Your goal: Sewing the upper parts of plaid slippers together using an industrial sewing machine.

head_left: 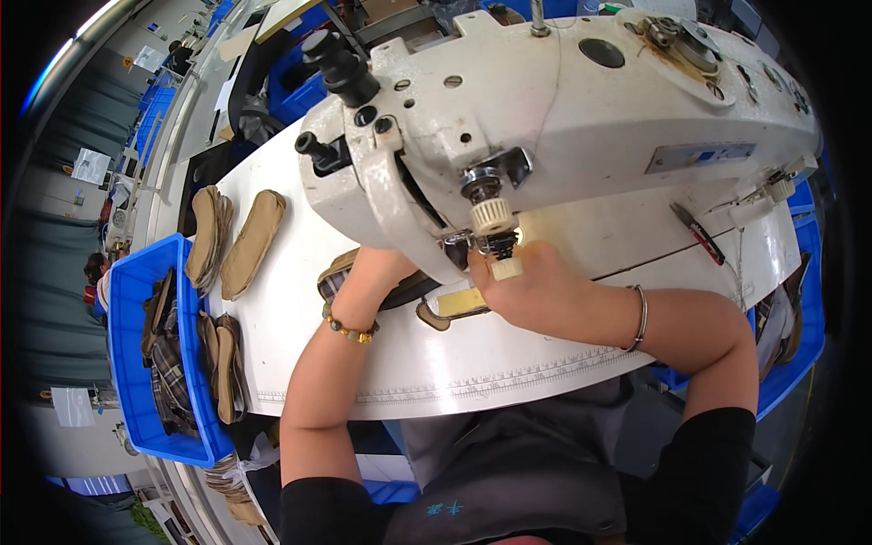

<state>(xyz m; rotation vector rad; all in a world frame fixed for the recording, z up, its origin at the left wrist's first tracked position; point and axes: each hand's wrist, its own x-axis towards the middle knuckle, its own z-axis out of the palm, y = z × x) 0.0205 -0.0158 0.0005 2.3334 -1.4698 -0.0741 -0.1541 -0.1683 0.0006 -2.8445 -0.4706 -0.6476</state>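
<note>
At the white sewing machine (563, 109), my left hand (383, 265) reaches under the head, over a plaid fabric piece with dark edging (334, 277); its fingers are hidden behind the machine. My right hand (518, 282) is beside the needle area, behind a cream knob (505, 268), with fingers curled; what they hold, if anything, is hidden. A small tan piece with dark rim (434, 315) lies beside a yellow strip (459, 302) below them. Red-handled snips (698, 234) rest to the right on the white tabletop (300, 372).
Stacks of tan sole-shaped pieces (252, 241) lie at the left. A blue bin (121, 350) of plaid pieces stands beside the table, another blue bin (781, 381) at the right. Other workstations and people (95, 272) are in the background at the left.
</note>
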